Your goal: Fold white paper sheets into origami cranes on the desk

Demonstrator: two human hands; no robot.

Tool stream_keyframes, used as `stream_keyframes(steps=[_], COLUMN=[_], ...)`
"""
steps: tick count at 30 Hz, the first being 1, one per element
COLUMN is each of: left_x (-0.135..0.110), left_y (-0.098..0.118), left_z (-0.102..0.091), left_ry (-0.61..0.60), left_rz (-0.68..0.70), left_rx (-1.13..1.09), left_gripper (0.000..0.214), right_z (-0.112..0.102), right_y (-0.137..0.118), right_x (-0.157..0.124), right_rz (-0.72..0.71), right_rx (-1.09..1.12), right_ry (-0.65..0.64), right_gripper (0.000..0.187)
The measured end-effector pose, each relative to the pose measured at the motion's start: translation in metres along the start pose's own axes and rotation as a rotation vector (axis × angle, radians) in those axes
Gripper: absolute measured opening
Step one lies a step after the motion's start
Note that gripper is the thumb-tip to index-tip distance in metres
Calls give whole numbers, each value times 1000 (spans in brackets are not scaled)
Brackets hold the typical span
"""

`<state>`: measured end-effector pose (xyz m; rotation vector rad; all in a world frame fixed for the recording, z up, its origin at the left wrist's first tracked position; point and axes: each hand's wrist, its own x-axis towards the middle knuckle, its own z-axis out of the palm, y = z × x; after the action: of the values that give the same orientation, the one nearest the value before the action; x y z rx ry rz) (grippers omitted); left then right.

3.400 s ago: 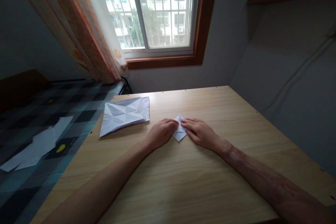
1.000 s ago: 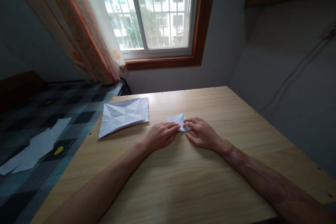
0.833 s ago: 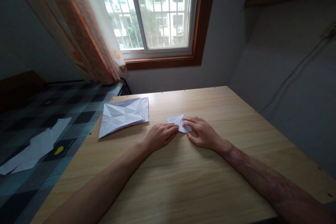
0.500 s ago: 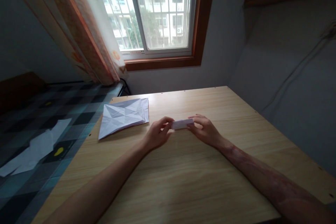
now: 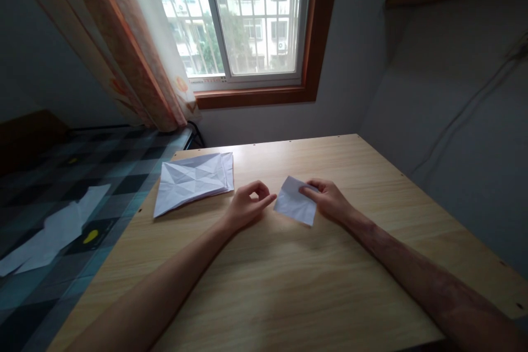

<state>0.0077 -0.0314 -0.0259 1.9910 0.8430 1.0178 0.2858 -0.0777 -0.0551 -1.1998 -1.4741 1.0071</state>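
Observation:
A small folded square of white paper [image 5: 295,202] is tilted up above the wooden table, its broad face showing. My right hand [image 5: 328,196] pinches it at the right edge, thumb on the near face and the fingers behind. Just left of the paper is my left hand [image 5: 249,202], holding nothing. Its index finger is bent and a gap shows between the digits, one of which points at the paper's left corner. Whether that tip touches the paper I cannot tell.
A stack of creased white paper sheets [image 5: 192,179] lies on the table [image 5: 264,286] at the back left. White paper pieces [image 5: 61,231] lie on the checked bed [image 5: 136,159] to the left. A window with a wooden frame [image 5: 256,100] is behind the table.
The paper has turned from a narrow strip between both hands to a broad square in my right hand. My left hand has let go and moved slightly left.

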Motion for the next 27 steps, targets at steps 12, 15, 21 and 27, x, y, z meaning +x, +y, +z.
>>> stream_keyframes(steps=[12,15,21,27], left_x=[-6,-7,-9,-11], left_y=[11,12,11,10], left_z=[4,4,7,11], left_ry=[-500,-461,-409,-415], left_rz=[481,448,430,426], left_rx=[490,560,688,699], left_gripper=[32,35,41,46], right_z=[-4,-4,-1,6], right_y=[17,22,18,9], right_x=[4,4,2,-1], right_rz=[-299,-308,-240,-220], right_rx=[-666,-653,-696,-525], right_ry=[133,247,223,176], right_gripper=[33,42,42,34])
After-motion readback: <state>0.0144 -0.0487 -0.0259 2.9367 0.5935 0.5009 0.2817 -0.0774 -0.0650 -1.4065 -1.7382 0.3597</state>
